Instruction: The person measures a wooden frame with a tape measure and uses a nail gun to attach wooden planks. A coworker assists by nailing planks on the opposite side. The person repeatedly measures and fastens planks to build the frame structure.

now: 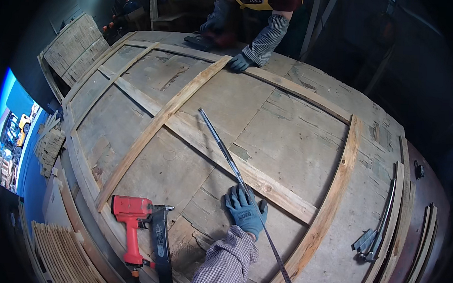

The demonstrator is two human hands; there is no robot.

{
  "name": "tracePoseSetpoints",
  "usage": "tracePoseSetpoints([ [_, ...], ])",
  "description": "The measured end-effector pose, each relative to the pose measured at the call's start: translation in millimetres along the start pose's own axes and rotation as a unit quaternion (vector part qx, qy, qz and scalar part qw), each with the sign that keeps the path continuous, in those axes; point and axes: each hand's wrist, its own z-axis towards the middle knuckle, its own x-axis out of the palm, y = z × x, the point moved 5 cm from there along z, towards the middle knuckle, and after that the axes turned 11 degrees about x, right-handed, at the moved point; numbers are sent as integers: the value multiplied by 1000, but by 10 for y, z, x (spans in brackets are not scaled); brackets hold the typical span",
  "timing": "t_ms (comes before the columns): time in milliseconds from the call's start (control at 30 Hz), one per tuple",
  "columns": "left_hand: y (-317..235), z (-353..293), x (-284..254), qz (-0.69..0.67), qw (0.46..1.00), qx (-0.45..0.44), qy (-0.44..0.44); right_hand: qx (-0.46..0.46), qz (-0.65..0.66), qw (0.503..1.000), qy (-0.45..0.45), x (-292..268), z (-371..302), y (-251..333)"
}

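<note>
Blue-grey gloved left hand [245, 214]: fingers loosely spread, apparently steadying long thin metal strip [221, 146], laid across pale wooden middle slat [198, 139]. Right hand unseen, fingers can't be told. Red-and-black nail gun [133, 234] on slat's near side, likely parked within reach.

Your right hand: out of view. Your left hand [247, 214]: palm hidden underneath, grip on metal tape [219, 143] can't be told. Your sleeve [225, 264] cut off by lower edge, tape's near end too; tape markings too small to read. Near panel's [294, 127] far edge, dark-and-red tool [221, 40] blurred; co-worker's [281, 34] head cut off above.
</note>
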Motion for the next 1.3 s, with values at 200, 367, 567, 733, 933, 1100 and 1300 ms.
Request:
tracePoseSetpoints([
  [200,182,-124,81,-72,997,-7,7,-31,113,990,-81,1074,-332,-1105],
  [367,995,-381,227,-543,795,-77,259,-74,95,983,-138,2106,-596,-1378],
  [567,2374,-1694,-1623,-814,432,-226,316,-114,147,979,-83,2843,-622,-1343],
  [733,3591,-3214,-2079,-727,536,-316,290,-143,161,976,-17,3219,-488,-1276],
  [933,3761,-3739,-2623,-761,474,-307,321,-184,138,973,-18,3993,-120,-1424],
  [1100,3710,-3192,-2860,-803,425,-267,323,-161,-6,986,-37,4439,-90,-1534],
  [1300,4527,-2154,-2656,-772,539,-255,222,-145,29,989,-5,5048,-33,-556],
])
